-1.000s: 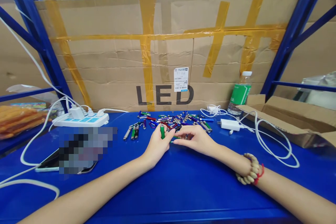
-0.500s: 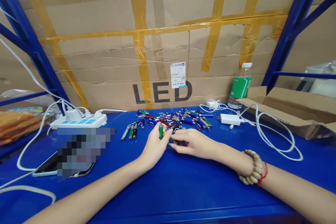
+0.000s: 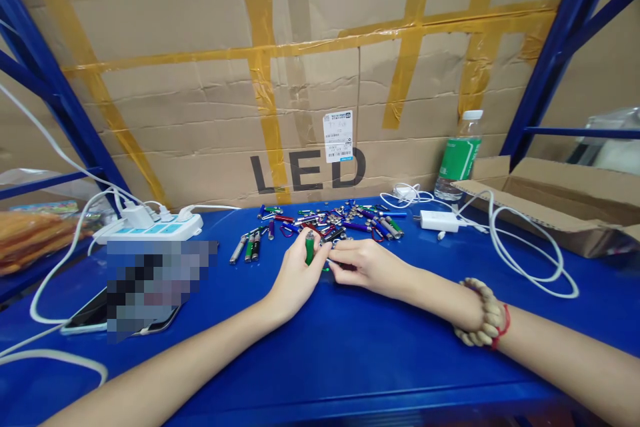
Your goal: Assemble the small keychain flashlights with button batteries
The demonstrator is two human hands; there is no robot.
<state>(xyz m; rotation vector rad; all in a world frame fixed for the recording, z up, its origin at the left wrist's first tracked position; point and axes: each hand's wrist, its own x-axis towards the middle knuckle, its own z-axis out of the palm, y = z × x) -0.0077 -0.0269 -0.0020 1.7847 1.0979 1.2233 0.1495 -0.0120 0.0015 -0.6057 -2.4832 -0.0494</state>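
My left hand (image 3: 296, 275) is closed around a small green flashlight (image 3: 309, 248), its silver end pointing up and away from me. My right hand (image 3: 361, 263) meets it at the fingertips, thumb and fingers pinched together. What the right fingers pinch is mostly hidden; a thin bit of bright green shows just below the fingertips. Just beyond both hands lies a loose pile of small metal flashlights (image 3: 356, 227) in blue, purple, red, green and silver, mixed with clips and small round silver pieces. To the left, several flashlights (image 3: 249, 248) lie side by side.
On the left, a white power strip (image 3: 165, 229) with plugs stands behind phones (image 3: 90, 312), partly pixelated. A white charger (image 3: 439, 221), looped cable (image 3: 555, 273), water bottle (image 3: 457, 163) and open carton (image 3: 560, 233) sit right. A taped cardboard sheet (image 3: 200, 127) closes off the back.
The green flashlight has shifted slightly in my left hand. Less green shows within my right fingers, which have drawn closer together. The view has tilted slightly downward.
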